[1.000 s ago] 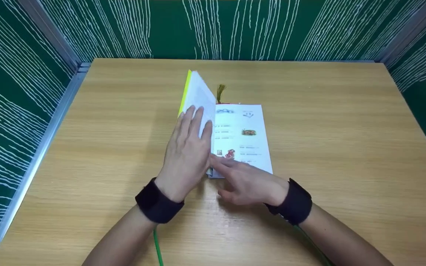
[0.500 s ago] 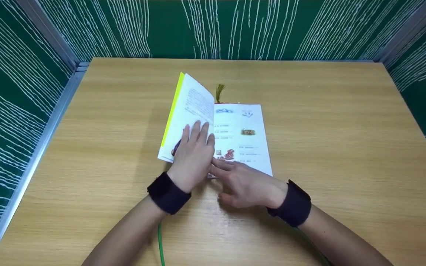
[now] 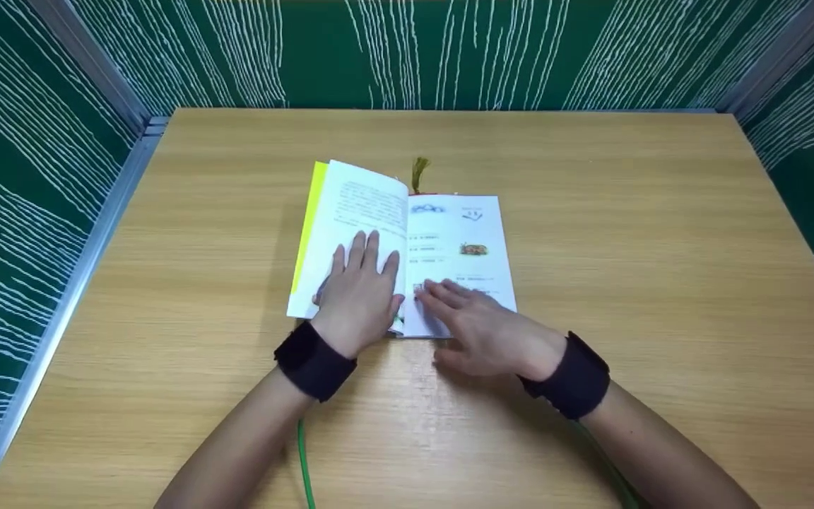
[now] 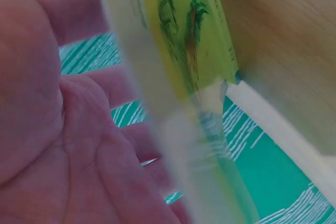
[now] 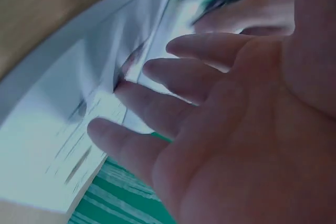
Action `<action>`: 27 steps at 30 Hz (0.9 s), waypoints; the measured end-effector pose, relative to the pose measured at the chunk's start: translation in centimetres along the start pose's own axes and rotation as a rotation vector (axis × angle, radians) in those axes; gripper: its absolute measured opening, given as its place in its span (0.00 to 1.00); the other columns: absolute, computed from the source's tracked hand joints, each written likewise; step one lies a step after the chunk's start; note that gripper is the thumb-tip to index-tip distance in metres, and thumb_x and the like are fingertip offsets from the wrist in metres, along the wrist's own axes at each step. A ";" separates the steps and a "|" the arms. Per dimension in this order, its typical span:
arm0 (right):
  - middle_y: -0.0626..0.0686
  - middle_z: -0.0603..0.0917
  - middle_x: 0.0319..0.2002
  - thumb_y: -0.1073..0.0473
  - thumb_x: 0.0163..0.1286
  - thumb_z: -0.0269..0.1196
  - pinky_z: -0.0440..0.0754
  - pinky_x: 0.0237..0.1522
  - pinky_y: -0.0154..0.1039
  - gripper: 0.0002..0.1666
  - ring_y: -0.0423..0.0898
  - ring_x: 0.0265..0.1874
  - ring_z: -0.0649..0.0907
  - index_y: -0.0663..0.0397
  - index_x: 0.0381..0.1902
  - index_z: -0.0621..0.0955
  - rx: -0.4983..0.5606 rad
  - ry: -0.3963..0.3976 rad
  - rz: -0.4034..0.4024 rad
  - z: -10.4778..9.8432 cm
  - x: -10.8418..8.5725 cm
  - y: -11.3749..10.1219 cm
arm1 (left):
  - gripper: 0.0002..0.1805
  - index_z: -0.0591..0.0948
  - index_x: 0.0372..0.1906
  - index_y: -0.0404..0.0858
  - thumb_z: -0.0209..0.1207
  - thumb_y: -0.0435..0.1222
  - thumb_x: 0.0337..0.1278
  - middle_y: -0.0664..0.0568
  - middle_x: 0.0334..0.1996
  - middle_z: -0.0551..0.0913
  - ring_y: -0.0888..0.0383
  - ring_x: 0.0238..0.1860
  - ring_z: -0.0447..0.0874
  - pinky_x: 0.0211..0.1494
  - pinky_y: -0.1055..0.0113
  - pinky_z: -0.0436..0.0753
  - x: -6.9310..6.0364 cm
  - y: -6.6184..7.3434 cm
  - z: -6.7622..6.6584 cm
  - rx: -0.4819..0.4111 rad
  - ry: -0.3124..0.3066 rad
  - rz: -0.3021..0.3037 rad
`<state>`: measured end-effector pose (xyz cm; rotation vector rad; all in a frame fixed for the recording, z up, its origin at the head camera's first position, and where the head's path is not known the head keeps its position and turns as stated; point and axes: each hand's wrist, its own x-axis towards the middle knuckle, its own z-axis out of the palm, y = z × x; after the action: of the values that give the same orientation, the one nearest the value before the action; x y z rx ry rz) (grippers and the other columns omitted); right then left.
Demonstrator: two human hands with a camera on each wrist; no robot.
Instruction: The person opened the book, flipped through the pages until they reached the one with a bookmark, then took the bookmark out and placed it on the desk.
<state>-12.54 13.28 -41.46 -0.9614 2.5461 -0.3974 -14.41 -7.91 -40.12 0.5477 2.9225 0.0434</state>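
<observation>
An open book (image 3: pixel 449 223) lies on the wooden table, its left page (image 3: pixel 368 201) slightly raised beside a bright yellow cover edge. My left hand (image 3: pixel 357 297) rests on that left page near the spine with straight, spread fingers. Over the lower part of the right page, my right hand (image 3: pixel 488 325) reaches in from the right, its fingers extended; in the right wrist view its fingertips (image 5: pixel 100 129) are close to the printed page. In the left wrist view the yellow-green cover (image 4: pixel 210 35) shows a plant drawing. A golden tassel (image 3: pixel 419 172) sticks out at the top.
The wooden table (image 3: pixel 626 226) spreads around the book. Green panels (image 3: pixel 322 56) with white streaks stand behind and at both sides. Dark bands (image 3: pixel 315 360) circle both wrists, and a green cable (image 3: pixel 304 459) runs below the left arm.
The left part of the book has swung down to the left under my left hand, from nearly upright to flatter. My right hand has moved from the spine up and right over the right page.
</observation>
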 end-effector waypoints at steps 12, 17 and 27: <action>0.61 0.41 0.84 0.37 0.59 0.76 0.50 0.75 0.71 0.71 0.64 0.82 0.43 0.51 0.85 0.47 -0.057 -0.050 0.197 -1.0 0.1 3.4 | 0.41 0.60 0.81 0.35 0.57 0.52 0.74 0.31 0.82 0.48 0.36 0.82 0.43 0.80 0.35 0.48 0.0 -0.5 0.0 -0.041 -0.008 -0.007; 0.62 0.39 0.83 0.37 0.56 0.78 0.50 0.77 0.68 0.74 0.65 0.82 0.44 0.55 0.84 0.47 -0.055 -0.033 0.234 -1.6 0.1 4.3 | 0.42 0.57 0.82 0.35 0.55 0.52 0.76 0.32 0.82 0.46 0.36 0.83 0.42 0.79 0.33 0.49 -0.1 -0.8 0.0 -0.090 -0.037 -0.029; 0.66 0.42 0.83 0.35 0.51 0.80 0.49 0.79 0.63 0.77 0.67 0.81 0.46 0.60 0.83 0.49 -0.026 -0.035 0.253 -2.1 -0.4 5.2 | 0.43 0.56 0.82 0.33 0.55 0.52 0.75 0.31 0.82 0.47 0.35 0.82 0.43 0.77 0.33 0.55 0.0 -1.1 0.3 -0.125 -0.054 -0.038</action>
<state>-16.16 17.54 -41.48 -0.6370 2.6034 -0.2708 -14.75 -8.93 -40.49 0.4666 2.8525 0.2022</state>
